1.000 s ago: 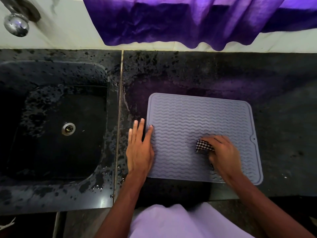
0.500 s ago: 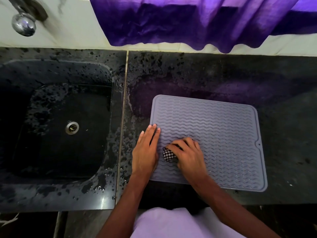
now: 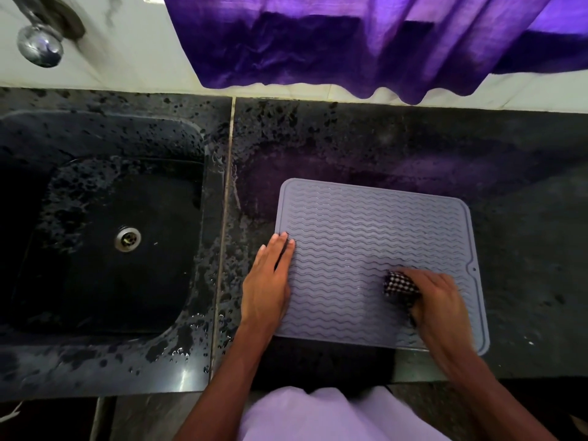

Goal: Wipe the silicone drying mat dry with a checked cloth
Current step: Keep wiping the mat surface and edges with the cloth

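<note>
A grey silicone drying mat with wavy ridges lies flat on the dark counter, right of the sink. My left hand rests flat with straight fingers on the mat's left edge. My right hand grips a bunched black-and-white checked cloth and presses it onto the mat's near right part. Most of the cloth is hidden under my fingers.
A black sink with a metal drain lies to the left, its rim dotted with water drops. A chrome tap sticks out at the top left. A purple curtain hangs over the back wall. The wet counter extends right.
My right hand has slid the checked cloth from the mat's left side, near my left hand, across to the right. My left hand stays on the mat's left edge.
</note>
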The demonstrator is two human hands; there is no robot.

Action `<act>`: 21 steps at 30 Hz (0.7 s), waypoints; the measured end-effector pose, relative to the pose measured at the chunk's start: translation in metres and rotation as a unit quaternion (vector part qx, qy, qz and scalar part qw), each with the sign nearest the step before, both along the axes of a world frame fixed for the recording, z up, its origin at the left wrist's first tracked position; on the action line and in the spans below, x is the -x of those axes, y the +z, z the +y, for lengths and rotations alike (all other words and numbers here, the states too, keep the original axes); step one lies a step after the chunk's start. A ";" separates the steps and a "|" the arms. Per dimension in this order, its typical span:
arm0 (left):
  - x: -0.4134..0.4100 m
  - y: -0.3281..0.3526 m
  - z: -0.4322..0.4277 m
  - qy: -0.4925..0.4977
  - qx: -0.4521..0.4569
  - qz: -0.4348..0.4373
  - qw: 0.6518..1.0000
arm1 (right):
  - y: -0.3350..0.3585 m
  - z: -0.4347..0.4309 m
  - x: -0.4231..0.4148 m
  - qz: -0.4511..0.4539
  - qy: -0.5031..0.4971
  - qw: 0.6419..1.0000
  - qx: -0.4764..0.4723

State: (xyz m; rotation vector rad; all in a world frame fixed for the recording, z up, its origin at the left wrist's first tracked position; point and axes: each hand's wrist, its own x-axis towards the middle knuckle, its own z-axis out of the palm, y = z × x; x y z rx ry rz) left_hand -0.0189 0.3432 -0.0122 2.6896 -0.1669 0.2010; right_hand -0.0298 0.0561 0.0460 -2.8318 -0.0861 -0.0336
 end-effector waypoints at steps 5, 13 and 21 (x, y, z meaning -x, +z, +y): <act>0.001 0.002 0.000 -0.003 0.005 0.012 1.000 | -0.001 0.082 -0.012 -0.027 0.103 0.994 -0.039; -0.001 0.000 0.003 -0.018 -0.027 0.016 0.999 | -0.016 0.121 -0.008 -0.039 0.152 0.987 0.028; 0.002 0.002 0.001 -0.008 -0.031 0.018 0.999 | -0.014 0.003 0.010 -0.011 0.055 0.995 0.076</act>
